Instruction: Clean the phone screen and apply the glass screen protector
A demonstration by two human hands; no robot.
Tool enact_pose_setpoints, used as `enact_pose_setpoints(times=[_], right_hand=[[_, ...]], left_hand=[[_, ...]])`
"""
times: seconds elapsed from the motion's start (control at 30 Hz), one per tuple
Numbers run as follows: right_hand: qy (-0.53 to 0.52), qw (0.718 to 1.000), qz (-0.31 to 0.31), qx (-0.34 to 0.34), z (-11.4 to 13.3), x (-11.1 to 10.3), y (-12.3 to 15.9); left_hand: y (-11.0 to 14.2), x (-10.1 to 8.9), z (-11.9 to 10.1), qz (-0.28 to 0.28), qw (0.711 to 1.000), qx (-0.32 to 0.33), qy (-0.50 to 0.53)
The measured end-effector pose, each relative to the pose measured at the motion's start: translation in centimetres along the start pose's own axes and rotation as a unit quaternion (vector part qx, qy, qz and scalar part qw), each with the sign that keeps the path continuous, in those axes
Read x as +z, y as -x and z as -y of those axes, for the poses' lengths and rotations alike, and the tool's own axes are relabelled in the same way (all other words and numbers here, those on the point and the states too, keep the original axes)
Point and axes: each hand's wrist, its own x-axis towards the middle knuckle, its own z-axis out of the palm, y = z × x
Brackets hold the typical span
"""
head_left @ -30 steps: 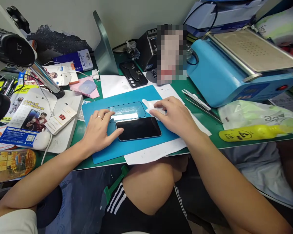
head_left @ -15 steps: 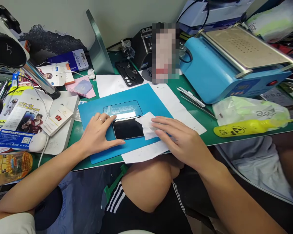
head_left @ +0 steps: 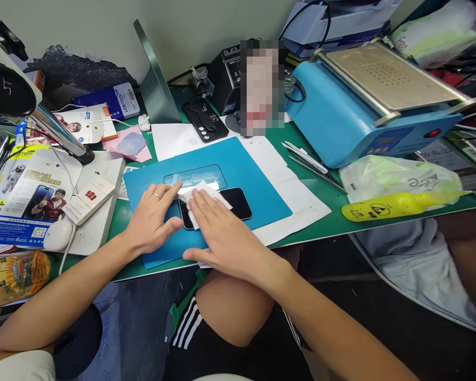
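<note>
The phone (head_left: 240,203) is lying dark face up on the blue mat (head_left: 248,164), its long axis running nearly nine to three o'clock, the three o'clock end tipping slightly upward. I'm seeing a white wipe (head_left: 222,198) covering part of its nine o'clock half, while the other end is showing bare. The right hand (head_left: 224,238) is the nearer one: it's resting over the wipe, palm down, fingers flat and together, thumb standing off toward nine, so the phone is sitting at about eleven from my palm. I'm gripping nothing there, only covering the wipe. That forearm is slanting away toward four. The left hand (head_left: 153,219) is lying just beyond the phone's nine o'clock end, fingers and thumb apart; whether it's touching, I can't tell. Its forearm is pointing toward eight. Farther out, a clear rimmed sheet (head_left: 216,172) is lying at eleven from the phone, and a yellow bottle (head_left: 381,208) is resting at three on the green counter (head_left: 321,193)
</note>
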Motion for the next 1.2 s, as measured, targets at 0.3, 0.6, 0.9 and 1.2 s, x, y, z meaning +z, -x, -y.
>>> enact_pose_setpoints(times=[0.3,0.6,0.9,1.2], right_hand=[[0.011,0.999,-0.002,-0.031,1.3,0.1,2.1],[0.008,0.999,0.009,0.041,-1.0,-1.1,1.9],[0.052,0.998,-0.014,-0.02,2.1,-0.9,1.1],[0.104,0.993,-0.046,0.009,0.9,-1.6,-0.1]], left_hand=[[0.2,-0.2,-0.1,-0.023,0.999,0.018,0.021],[0.0,-0.3,-0.8,-0.008,1.0,-0.009,0.012],[0.0,-0.6,-0.8,-0.034,0.999,0.013,0.018],[0.1,-0.3,-0.7,-0.015,0.999,-0.005,0.029]])
